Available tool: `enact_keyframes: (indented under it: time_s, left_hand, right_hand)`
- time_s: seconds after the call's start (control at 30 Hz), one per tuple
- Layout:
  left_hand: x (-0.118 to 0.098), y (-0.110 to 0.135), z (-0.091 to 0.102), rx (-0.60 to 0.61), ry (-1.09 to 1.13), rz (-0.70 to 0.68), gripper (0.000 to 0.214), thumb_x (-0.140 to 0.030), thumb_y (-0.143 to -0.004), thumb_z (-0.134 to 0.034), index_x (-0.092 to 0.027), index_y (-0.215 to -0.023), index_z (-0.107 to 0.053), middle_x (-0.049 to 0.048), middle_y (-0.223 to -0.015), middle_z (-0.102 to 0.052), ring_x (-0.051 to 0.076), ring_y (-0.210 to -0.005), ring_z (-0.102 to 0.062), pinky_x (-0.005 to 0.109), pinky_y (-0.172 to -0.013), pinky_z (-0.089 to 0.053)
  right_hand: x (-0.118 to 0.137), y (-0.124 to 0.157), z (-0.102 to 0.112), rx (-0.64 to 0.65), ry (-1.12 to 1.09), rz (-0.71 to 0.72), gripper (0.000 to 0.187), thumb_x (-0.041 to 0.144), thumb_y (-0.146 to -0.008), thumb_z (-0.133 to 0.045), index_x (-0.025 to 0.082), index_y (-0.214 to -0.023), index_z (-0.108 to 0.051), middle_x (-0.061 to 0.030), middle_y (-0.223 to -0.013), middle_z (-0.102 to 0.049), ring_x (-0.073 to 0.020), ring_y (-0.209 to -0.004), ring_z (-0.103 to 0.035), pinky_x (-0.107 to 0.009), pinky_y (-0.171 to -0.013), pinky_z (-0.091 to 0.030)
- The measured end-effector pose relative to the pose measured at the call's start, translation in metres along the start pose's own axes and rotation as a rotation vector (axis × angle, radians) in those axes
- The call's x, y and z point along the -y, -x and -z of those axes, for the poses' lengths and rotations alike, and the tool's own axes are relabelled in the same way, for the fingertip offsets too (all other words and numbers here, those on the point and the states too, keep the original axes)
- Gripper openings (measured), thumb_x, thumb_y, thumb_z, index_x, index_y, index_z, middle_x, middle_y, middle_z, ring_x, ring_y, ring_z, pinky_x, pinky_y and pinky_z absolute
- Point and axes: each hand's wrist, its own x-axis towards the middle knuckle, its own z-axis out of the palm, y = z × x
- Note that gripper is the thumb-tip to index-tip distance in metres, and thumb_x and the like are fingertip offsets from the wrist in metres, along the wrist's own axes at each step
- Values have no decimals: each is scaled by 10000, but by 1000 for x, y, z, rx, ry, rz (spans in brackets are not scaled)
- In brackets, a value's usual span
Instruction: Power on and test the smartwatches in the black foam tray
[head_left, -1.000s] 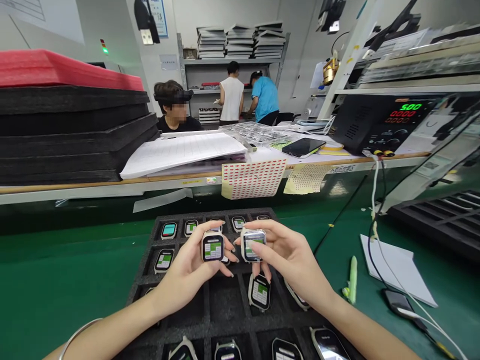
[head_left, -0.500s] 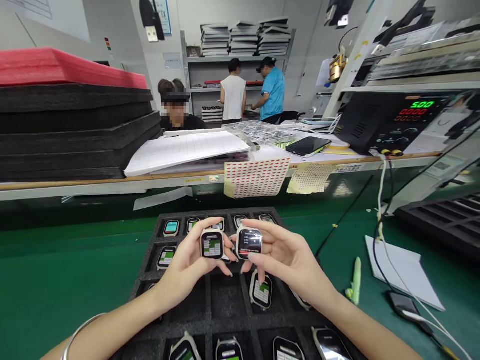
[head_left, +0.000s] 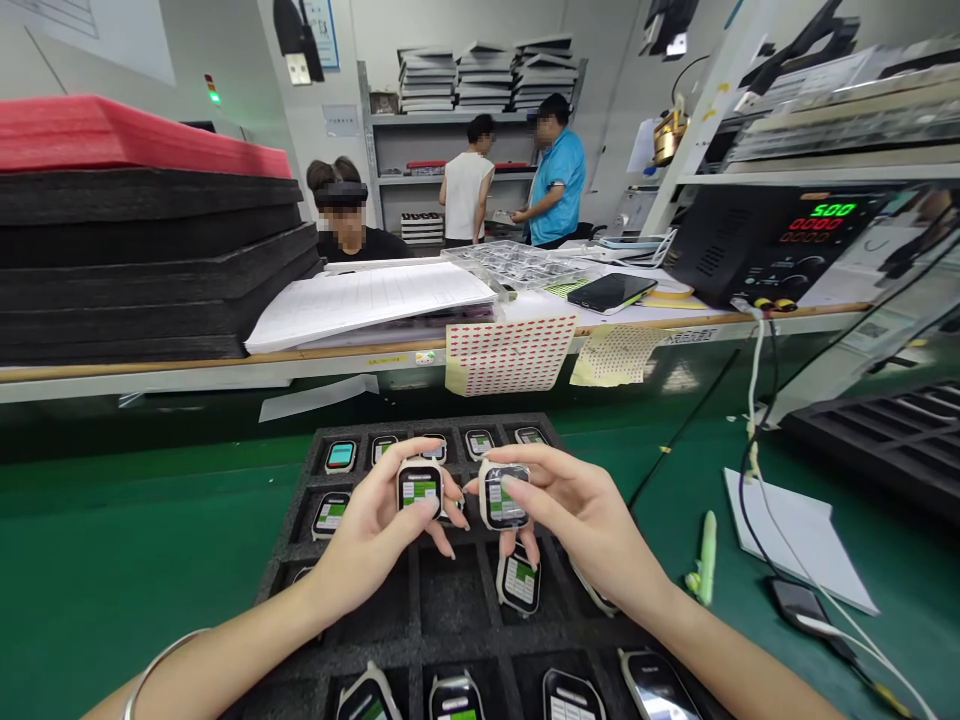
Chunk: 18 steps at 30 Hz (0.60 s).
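Observation:
My left hand [head_left: 379,515] is closed around a smartwatch case [head_left: 418,487] without a strap, its thumb on the lit green-and-white screen. A second smartwatch case [head_left: 501,500] is gripped in my right hand [head_left: 574,500], whose thumb also rests on the screen. Both are held up side by side, apart from each other, over a black foam tray [head_left: 454,590]. Several similar watches sit in its compartments, among them one with a cyan screen [head_left: 341,456] at the far left corner and one [head_left: 519,582] just below my right fingers.
Black foam trays with a red one on top [head_left: 150,240] are stacked at left. A shelf holds papers [head_left: 375,300], a phone [head_left: 611,292] and a power supply [head_left: 780,245]. A green pen-like object [head_left: 707,560], cables and white paper [head_left: 802,540] lie at right. Several people are beyond.
The right watch's screen has switched from dark with text to green and white. My left thumb has come onto its watch's screen; my right thumb has shifted up.

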Motion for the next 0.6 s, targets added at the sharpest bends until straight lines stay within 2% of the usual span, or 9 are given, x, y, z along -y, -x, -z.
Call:
enact_keyframes:
  time_s: [0.23,0.37,0.47,0.6]
  left_hand:
    - [1,-2,0,-71,-55,3,274,-232,-910,-532,-202,-1178,-483,32,-824,-585,166,-696,-606,236,-475,-539]
    - [4,1,4,-25,27,-44,389,-173,-864,-574,-222,-1233,-461,45,-912,-581,188,-786,-610,276,-566,-560]
    - [3,3,3,13,62,-51,555,-110,-807,-621,-238,-1305,-411,50,-972,-570,193,-827,-599,305,-643,-563]
    - [2,3,1,9,36,-26,608,-120,-834,-613,-243,-1368,-350,62,-996,-561,189,-833,-594,311,-658,-564]
  right_hand:
    - [0,5,0,93,-34,-9,341,228,-875,-628,194,-1212,-584,-80,-922,-677,-184,-662,-688,-222,-467,-548]
    - [1,5,0,133,-43,-21,459,190,-829,-682,210,-1265,-539,-91,-1015,-664,-201,-763,-688,-226,-505,-560]
    - [1,4,-1,103,-7,-22,439,186,-840,-673,219,-1258,-544,-88,-1043,-658,-187,-745,-690,-217,-498,-560]
    - [0,3,0,128,0,-4,463,176,-838,-674,218,-1274,-524,-99,-1077,-649,-197,-767,-696,-222,-505,-567]
